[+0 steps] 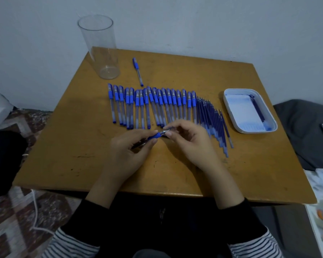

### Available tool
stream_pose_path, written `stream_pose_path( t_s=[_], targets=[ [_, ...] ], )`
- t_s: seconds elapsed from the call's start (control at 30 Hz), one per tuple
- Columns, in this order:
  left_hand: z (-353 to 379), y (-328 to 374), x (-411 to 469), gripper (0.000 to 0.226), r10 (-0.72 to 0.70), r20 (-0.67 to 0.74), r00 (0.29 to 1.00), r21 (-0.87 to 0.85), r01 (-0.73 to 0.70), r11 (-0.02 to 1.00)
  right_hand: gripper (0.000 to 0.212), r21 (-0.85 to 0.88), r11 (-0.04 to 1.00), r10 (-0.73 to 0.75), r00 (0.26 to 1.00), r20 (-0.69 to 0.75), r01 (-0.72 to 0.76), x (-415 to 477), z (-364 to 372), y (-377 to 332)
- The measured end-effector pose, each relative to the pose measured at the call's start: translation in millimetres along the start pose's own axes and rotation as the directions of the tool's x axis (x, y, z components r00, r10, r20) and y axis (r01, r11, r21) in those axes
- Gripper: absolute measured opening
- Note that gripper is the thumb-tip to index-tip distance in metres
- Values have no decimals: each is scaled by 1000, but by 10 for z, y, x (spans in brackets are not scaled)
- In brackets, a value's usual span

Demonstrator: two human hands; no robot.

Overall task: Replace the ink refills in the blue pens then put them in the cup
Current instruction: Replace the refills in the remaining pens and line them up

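both hands curl round one blue pen — left hand gripping its barrel, right hand pinching its tip.

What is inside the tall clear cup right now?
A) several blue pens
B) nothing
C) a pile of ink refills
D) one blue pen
B: the clear cup stands empty on the wooden table. The row of blue pens lies flat on the tabletop, and the left hand and right hand grip a single blue pen.
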State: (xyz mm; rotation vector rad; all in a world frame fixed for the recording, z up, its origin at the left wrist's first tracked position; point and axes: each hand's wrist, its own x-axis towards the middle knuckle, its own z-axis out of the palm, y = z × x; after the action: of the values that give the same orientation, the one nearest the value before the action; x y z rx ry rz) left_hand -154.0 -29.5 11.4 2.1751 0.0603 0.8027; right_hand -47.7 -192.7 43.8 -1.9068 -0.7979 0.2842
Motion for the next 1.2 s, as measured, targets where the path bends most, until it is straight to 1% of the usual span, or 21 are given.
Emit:
stream_pose_path(
  t_s=[0.03, 0.07, 0.1, 0.13, 0.23, 0.27, 0.33, 0.4, 0.43, 0.5, 0.57, 0.67, 0.7, 0.73, 0.83, 0.87, 0.93, 1.0, 1.03, 1.13, 1.2],
  targets=[
    [4, -3, 1, 24, 7, 4, 1000, 7, -7, 1000, 8, -113, 993, -37, 999, 13, 38, 16, -6, 1],
    [10, -5, 0, 24, 19, 10, 1000, 15, -20, 1000, 14, -207, 976, -68, 997, 31, 73, 26, -10, 7],
    [21, -11, -1, 25, 31, 14, 999, 19, -31, 999, 20, -244, 966, -78, 996, 46, 87, 32, -13, 20],
    [26, -13, 0, 25, 38, 13, 999, 18, -38, 999, 21, -218, 972, -75, 996, 54, 85, 35, -18, 27],
    [27, -18, 3, 24, 20, -10, 1000, -4, -20, 1000, 17, 8, 998, -58, 995, 76, 58, 10, -26, 26],
    [24, -23, 1, 24, 11, -16, 1000, -10, -11, 1000, 16, 9, 998, -70, 995, 71, 69, 8, -19, 31],
    [20, -28, -5, 24, 4, -9, 1000, -6, -4, 1000, 8, -59, 996, -68, 996, 51, 71, 17, 10, 44],
    [26, -34, -2, 24, 13, 3, 1000, 4, -13, 1000, 11, -108, 993, -32, 999, 33, 36, 31, 14, 53],
    [29, -35, 0, 24, 17, 5, 1000, 2, -17, 1000, 13, -95, 995, -14, 999, 28, 17, 29, 10, 57],
    [26, -31, 1, 24, 11, 7, 1000, -10, -11, 1000, 17, 28, 1000, 3, 1000, 30, -4, 10, -4, 51],
    [23, -23, 3, 24, -4, 3, 1000, -22, 4, 1000, 21, 84, 996, -27, 999, 33, 24, 0, -20, 43],
    [26, -18, 3, 24, 3, 3, 1000, -15, -3, 1000, 6, -73, 995, -64, 998, 23, 66, 28, -18, 53],
    [29, -18, 1, 24, 13, 9, 1000, -6, -13, 1000, 8, -113, 992, -59, 998, 15, 60, 37, -18, 63],
    [28, -18, 0, 24, 18, 15, 1000, 0, -18, 1000, 10, -111, 993, -51, 999, 8, 52, 38, -19, 74],
    [18, -17, -6, 26, 0, 17, 1000, -10, 1, 1000, 17, 32, 999, -39, 999, 8, 39, 8, -24, 50],
    [14, -16, -7, 26, -3, 17, 1000, -11, 3, 1000, 16, 33, 998, -50, 999, 14, 50, 5, -22, 49],
    [12, -17, -4, 26, 3, 32, 999, -6, -3, 1000, 8, -51, 997, -61, 998, 18, 62, 11, -13, 54],
    [19, -21, -2, 26, 12, 47, 999, 2, -12, 1000, 15, -118, 992, -48, 999, 7, 48, 11, -11, 71],
    [24, -23, -5, 26, 14, 44, 999, 0, -14, 1000, 18, -92, 995, -30, 1000, 4, 30, 1, -13, 75],
    [27, -32, -11, 25, 6, 25, 1000, -10, -6, 1000, 19, 78, 997, -7, 1000, 16, 5, -42, -20, 69],
    [27, -28, -12, 25, 2, 30, 1000, -3, -2, 1000, 16, 31, 999, -38, 999, 17, 38, -53, -19, 77]
  ],
)
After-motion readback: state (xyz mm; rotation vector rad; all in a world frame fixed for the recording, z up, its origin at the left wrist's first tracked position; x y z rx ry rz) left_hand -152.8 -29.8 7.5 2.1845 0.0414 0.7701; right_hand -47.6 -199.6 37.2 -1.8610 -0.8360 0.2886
